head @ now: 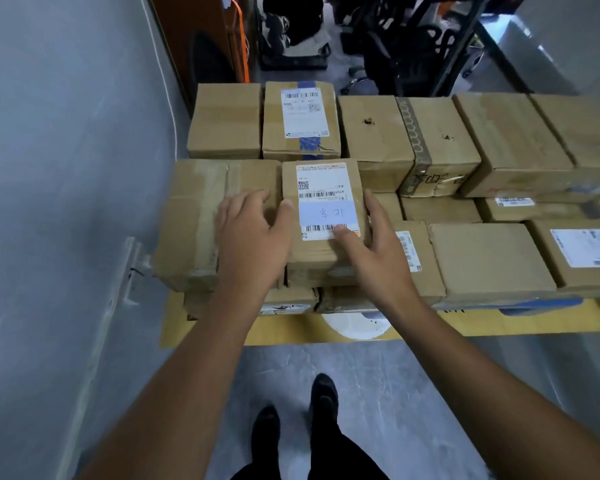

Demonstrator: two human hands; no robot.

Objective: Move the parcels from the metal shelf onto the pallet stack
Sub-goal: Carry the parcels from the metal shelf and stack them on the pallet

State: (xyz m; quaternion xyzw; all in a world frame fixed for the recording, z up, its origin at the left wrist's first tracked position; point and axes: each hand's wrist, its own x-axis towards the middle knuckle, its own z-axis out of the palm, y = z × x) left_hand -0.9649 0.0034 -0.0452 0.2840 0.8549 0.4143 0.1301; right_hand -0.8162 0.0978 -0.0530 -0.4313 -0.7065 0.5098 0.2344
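Observation:
A small cardboard parcel (321, 183) with a white shipping label and a pale blue note lies on top of other parcels at the front of the pallet stack (465, 323). My right hand (374, 247) holds its right side, thumb on the label and fingers down the side wall. My left hand (253, 237) lies at its left edge, with the thumb against the parcel and relaxed fingers on the neighbouring large box (194, 216). The metal shelf is not in view.
Several brown parcels (492, 258) cover the stack in rows to the back and right. A grey wall (66, 168) stands close on the left. Office chairs and a dark frame (413, 53) crowd the floor behind. My feet (323, 393) stand on grey floor before the stack.

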